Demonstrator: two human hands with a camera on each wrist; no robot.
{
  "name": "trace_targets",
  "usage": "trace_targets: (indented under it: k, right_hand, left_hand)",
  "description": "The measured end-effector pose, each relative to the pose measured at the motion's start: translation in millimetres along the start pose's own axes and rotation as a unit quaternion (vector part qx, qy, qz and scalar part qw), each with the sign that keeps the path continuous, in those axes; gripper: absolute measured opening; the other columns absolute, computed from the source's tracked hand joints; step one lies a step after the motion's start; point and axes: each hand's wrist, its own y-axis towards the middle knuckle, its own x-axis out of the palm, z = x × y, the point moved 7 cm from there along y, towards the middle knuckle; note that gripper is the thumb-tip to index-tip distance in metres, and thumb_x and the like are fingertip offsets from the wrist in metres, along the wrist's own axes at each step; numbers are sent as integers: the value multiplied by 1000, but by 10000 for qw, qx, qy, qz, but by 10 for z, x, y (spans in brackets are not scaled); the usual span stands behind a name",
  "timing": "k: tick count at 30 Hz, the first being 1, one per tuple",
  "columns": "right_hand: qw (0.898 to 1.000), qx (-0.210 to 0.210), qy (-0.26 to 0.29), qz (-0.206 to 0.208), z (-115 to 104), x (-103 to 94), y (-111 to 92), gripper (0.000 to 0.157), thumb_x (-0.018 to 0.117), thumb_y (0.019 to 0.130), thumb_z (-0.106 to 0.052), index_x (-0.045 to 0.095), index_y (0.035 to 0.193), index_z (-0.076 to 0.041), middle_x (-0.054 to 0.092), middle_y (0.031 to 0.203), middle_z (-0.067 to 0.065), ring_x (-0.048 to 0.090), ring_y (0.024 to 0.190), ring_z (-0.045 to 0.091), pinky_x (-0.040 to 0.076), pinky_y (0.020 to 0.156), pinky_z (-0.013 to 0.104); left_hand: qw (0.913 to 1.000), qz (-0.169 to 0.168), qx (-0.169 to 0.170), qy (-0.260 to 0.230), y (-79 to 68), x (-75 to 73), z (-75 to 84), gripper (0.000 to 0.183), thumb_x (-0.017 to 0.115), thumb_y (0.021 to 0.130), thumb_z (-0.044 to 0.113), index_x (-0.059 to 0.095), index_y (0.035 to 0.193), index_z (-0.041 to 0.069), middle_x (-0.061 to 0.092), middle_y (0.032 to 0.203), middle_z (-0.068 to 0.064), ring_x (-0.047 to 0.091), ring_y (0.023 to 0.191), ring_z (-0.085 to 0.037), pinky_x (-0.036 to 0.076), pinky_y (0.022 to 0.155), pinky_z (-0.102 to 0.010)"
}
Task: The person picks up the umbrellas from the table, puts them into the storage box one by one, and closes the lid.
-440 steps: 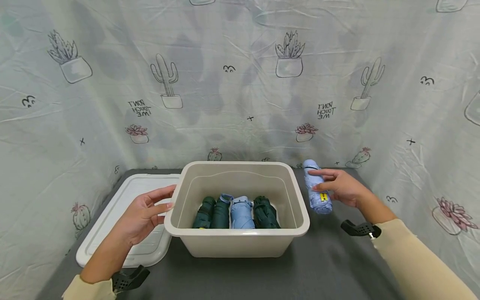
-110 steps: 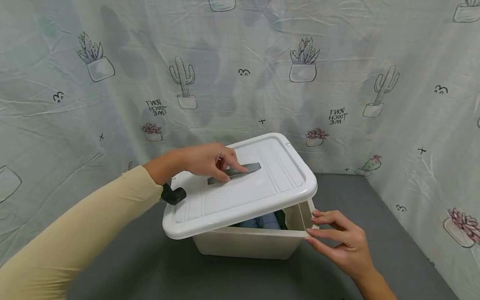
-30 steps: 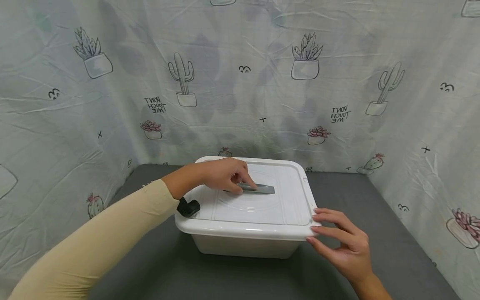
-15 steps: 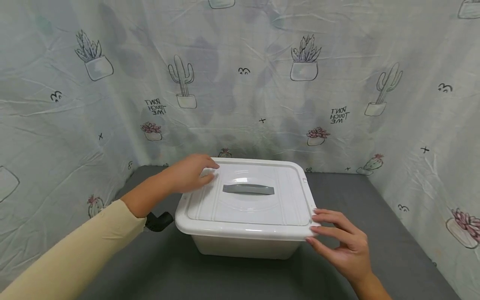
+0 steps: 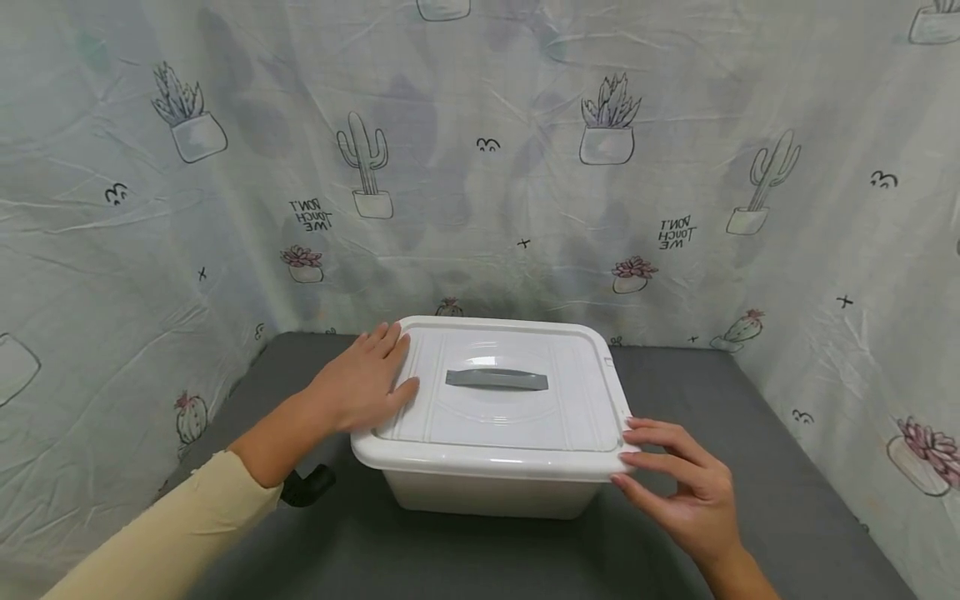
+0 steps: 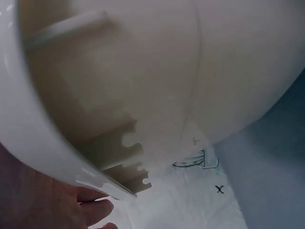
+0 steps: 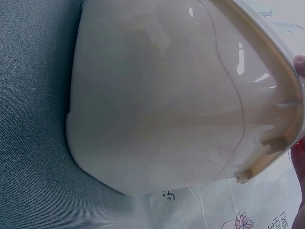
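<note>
A white lid (image 5: 510,425) with a grey handle (image 5: 497,379) lies level on top of the beige storage box (image 5: 491,496) in the head view. My left hand (image 5: 362,383) rests flat over the lid's left edge, fingers extended and thumb spread apart. At the front right corner, my right hand (image 5: 686,487) touches the rim with its fingertips, the thumb lowest. The left wrist view looks up under the lid's rim (image 6: 24,129), with my left fingers (image 6: 95,210) beyond it. In the right wrist view the box wall (image 7: 143,95) fills the middle. The box's contents are hidden.
The box stands on a grey tabletop (image 5: 757,500), which reaches out on both sides of it. A pale curtain (image 5: 480,217) printed with cactus drawings hangs behind and along both sides. Black wrist gear (image 5: 306,486) sits at my left wrist.
Earlier, a blue folded umbrella was in my right hand beside the uncovered box. Then my left hand brought the lid on by its handle, released it and moved left to the edge. My right hand stays.
</note>
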Motion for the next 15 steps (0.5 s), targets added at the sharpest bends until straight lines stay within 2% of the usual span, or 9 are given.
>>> trace_targets:
  k: [4, 15]
  right_hand:
    - [10000, 1, 32, 35, 6, -5, -14, 24, 87, 73, 8, 75, 93, 13, 70, 109, 27, 66, 119, 32, 54, 105, 28]
    - [9996, -3, 144, 230, 83, -22, -95, 26, 89, 70, 9, 75, 91, 13, 70, 107, 27, 67, 117, 33, 54, 106, 30]
  left_hand:
    - [10000, -31, 35, -9, -2, 35, -3, 75, 37, 107, 48, 21, 161, -2, 11, 171, -23, 10, 159, -43, 15, 128, -61]
    - [9998, 187, 16, -56, -13, 83, -12, 73, 37, 108, 45, 22, 161, -2, 13, 171, -22, 11, 159, -42, 15, 128, -61]
